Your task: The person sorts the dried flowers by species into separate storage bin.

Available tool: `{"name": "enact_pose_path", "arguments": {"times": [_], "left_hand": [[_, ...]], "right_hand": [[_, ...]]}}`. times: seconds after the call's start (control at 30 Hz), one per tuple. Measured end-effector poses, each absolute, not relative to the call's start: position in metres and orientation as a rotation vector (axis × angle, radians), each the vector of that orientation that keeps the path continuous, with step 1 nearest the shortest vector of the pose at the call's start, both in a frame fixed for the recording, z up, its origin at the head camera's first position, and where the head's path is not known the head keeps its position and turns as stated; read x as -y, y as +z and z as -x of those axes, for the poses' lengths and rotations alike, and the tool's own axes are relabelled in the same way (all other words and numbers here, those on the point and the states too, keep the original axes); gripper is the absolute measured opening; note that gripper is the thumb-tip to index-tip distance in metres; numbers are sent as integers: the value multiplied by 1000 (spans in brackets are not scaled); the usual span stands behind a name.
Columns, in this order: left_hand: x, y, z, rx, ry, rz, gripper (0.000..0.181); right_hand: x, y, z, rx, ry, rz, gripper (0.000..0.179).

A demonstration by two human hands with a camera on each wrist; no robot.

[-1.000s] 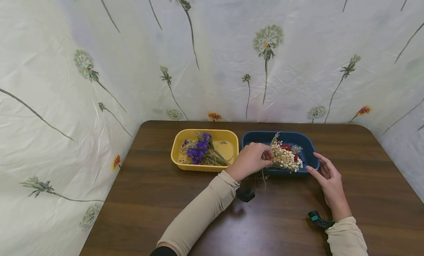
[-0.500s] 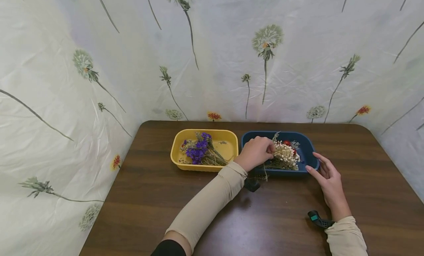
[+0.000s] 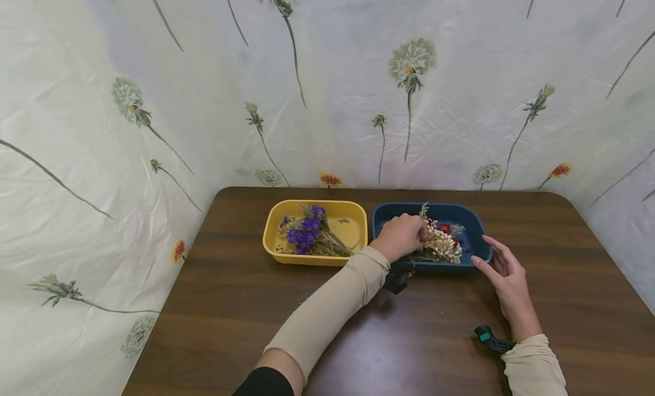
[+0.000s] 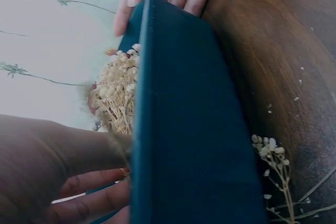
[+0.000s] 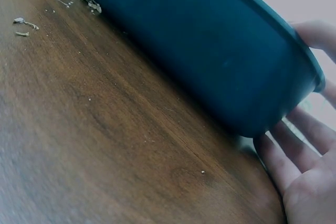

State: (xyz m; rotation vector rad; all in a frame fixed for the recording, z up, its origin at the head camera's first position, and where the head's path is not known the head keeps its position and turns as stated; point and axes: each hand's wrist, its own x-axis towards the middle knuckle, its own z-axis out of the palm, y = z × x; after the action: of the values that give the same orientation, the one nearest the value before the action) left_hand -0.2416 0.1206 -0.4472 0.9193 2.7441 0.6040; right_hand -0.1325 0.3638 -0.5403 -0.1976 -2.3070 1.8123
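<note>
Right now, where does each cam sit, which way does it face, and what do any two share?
Head: worn on the head, looks forward and down at the brown wooden table; both forearms and hands show.
Left wrist: low by the dark blue plastic tray, facing along its wall; left hand fills the corner.
Right wrist: low at table height, facing the tray's outer wall; right hand shows.
All three share the tray.

Left hand (image 4: 47,171) grips dried white flowers (image 4: 116,100) inside blue tray (image 4: 184,129).
</note>
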Motion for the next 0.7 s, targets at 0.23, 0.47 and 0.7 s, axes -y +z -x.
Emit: {"name": "enact_pose_path", "arguments": {"times": [0.23,0.47,0.7], "left_hand": [[-123,-450,241,-2734,570,-923,7],[-120,-449,240,-2695,601,-922,3],[-108,-449,241,-2725,694,-987,9]], "right_hand": [[-364,-540,132,2317,1808,196,62],[-364,-540,133,2322,1800,200,62],[-364,-541,133,2320,1796,205,62]]}}
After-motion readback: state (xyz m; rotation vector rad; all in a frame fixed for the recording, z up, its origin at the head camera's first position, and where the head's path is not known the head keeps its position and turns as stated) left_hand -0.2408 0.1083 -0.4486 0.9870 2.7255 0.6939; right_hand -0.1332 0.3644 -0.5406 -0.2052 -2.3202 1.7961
